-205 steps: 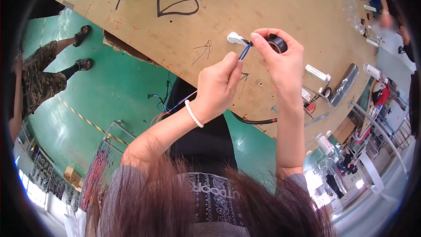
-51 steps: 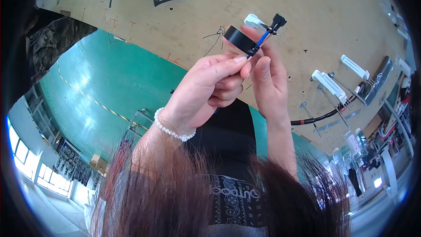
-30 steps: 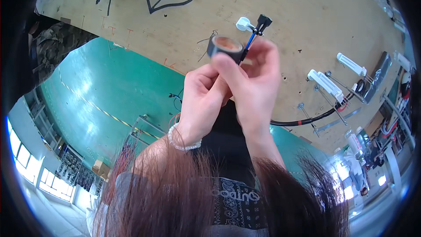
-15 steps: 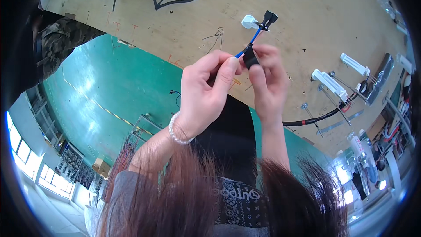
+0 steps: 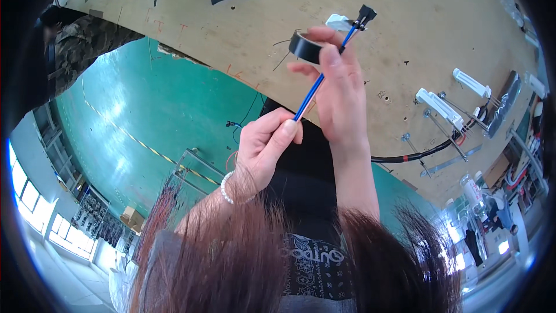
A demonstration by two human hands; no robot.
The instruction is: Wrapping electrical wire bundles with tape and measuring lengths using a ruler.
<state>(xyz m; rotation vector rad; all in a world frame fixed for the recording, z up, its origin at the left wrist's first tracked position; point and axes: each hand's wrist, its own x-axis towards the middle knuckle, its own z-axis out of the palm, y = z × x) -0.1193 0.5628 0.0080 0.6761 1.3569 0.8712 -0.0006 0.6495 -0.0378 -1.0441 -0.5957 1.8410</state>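
My left hand (image 5: 267, 144) is closed on a thin bundle of blue and pinkish wires (image 5: 310, 96), pinching it with thumb and forefinger. From there the wires slant up and away to a black connector (image 5: 365, 16) at their far end. Higher along the bundle, my right hand (image 5: 341, 84) has a roll of black tape (image 5: 305, 47) at its fingers, the roll standing left of the wires. Right thumb and fingers close around the tape where it meets the wires; the exact contact is partly hidden. A white clip-like fixture (image 5: 339, 22) on the board sits behind the connector.
The wooden board (image 5: 428, 40) with marker drawings spans the far side. At right stand white fixtures (image 5: 440, 109) on metal rods, with a black cable (image 5: 425, 153) running through. Another person's camouflage sleeve (image 5: 78, 49) shows at far left, above the green floor (image 5: 156, 104).
My left hand has slid down the wires toward me, exposing a longer blue length. My right hand has turned, and the tape roll now shows to the left of the wires.
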